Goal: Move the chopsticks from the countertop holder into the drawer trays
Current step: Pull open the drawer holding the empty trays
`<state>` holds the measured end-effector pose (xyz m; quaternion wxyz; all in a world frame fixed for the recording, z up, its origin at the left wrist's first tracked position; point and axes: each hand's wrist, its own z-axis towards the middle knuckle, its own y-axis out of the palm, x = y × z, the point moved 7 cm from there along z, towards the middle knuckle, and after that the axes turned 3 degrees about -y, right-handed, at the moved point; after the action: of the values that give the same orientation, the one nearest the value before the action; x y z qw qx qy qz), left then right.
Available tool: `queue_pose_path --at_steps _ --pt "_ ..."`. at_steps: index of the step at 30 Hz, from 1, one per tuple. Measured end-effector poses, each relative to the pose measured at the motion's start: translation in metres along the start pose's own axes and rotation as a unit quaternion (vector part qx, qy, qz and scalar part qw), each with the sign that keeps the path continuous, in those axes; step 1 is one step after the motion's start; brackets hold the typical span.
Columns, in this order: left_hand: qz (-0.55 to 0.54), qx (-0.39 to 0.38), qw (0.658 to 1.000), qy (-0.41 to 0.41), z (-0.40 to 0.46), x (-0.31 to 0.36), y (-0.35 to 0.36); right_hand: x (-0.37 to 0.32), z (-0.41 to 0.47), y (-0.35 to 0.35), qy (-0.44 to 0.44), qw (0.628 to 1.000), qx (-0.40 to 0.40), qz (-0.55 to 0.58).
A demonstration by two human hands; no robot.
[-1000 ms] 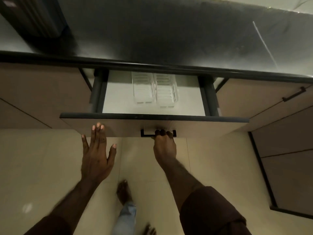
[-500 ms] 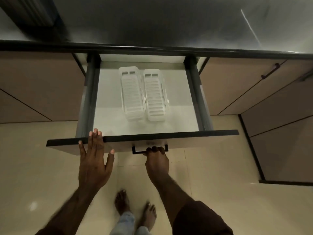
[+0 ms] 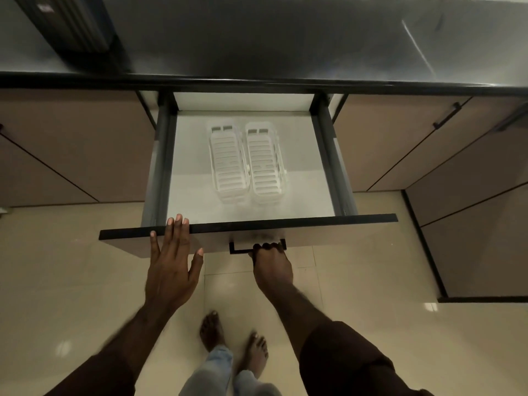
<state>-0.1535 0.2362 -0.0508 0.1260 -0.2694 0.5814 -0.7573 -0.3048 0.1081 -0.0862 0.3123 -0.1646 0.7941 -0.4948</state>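
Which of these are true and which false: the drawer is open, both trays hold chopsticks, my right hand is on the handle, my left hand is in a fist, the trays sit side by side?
1. The drawer is open. True.
2. Both trays hold chopsticks. False: the left tray and right tray look empty.
3. The right hand grips the handle. True.
4. The left hand is in a fist. False: it is open, fingers spread, fingertips at the drawer's front edge.
5. The trays lie side by side. True.
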Motion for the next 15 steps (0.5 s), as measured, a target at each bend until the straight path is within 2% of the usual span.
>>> queue_pose_path --at_steps 4,9,15 --pt "0.0 0.002 1.0 0.001 -0.002 0.002 -0.013 -0.005 -0.014 -0.02 0.0 0.999 0.032 0.014" --pt "-0.004 0.016 1.0 0.018 0.009 0.011 -0.046 -0.032 -0.024 -0.077 -0.036 0.992 0.119 0.003" --pt "-0.019 0.068 0.996 0.052 0.04 0.013 -0.11 -0.082 -0.018 -0.144 -0.061 0.981 0.184 -0.002"
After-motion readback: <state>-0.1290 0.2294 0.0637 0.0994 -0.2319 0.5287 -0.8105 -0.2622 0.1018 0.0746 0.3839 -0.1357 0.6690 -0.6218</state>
